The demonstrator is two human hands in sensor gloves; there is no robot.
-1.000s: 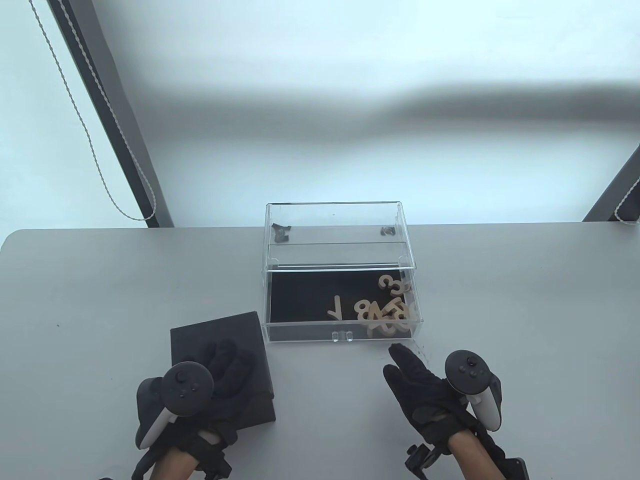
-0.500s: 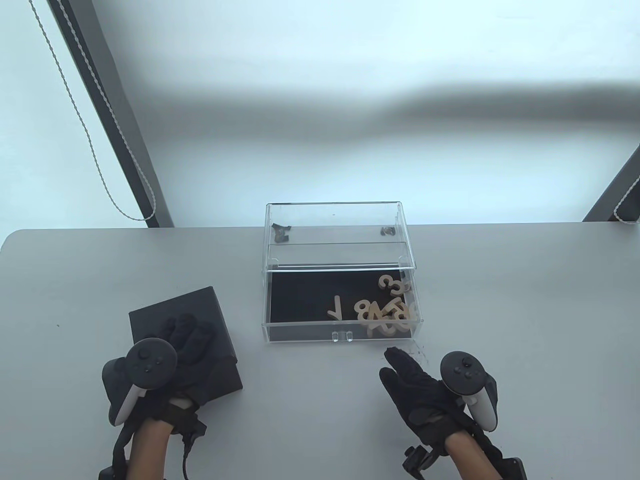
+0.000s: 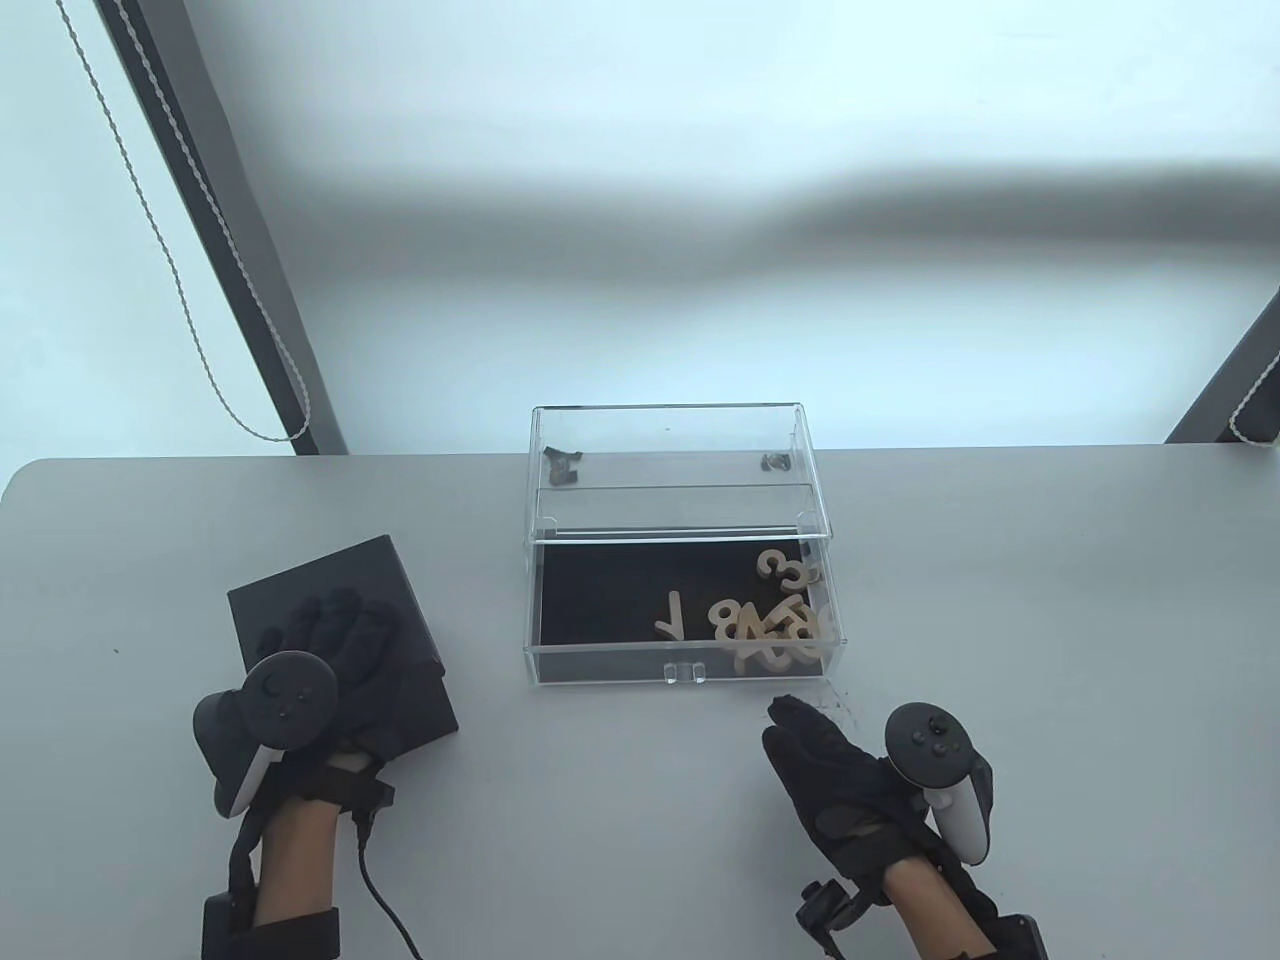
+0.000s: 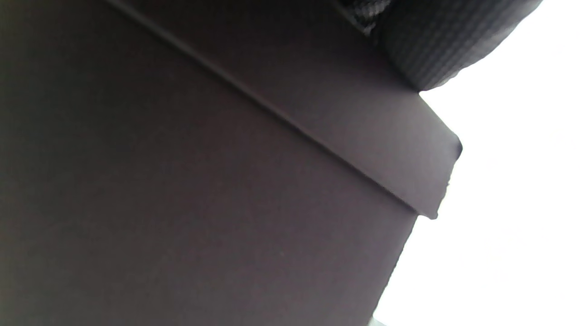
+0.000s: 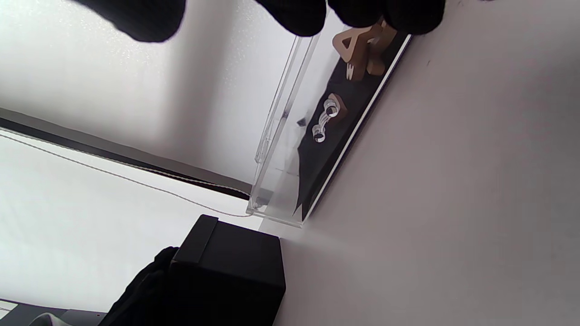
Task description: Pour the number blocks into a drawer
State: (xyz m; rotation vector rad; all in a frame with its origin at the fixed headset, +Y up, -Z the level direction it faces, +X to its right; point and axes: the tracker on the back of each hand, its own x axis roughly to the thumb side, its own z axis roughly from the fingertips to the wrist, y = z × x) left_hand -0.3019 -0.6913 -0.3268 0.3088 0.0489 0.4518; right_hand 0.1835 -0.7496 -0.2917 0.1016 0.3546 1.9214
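Pale wooden number blocks (image 3: 775, 625) are lying jumbled in the right half of a clear acrylic drawer (image 3: 685, 668), which is standing pulled open from its transparent case (image 3: 668, 450) on the grey table; a 7, an 8, a 4 and a 3 are showing against the drawer's black floor; a black lidded box (image 3: 400, 600) is sitting well apart to the left, tilted askew.

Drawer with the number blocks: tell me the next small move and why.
Probably bring the right hand forward to the drawer front and push it shut. The number blocks already lie inside the open drawer, the left hand rests on the black box off to the side, and the right hand lies open on the table just short of the drawer's front corner.
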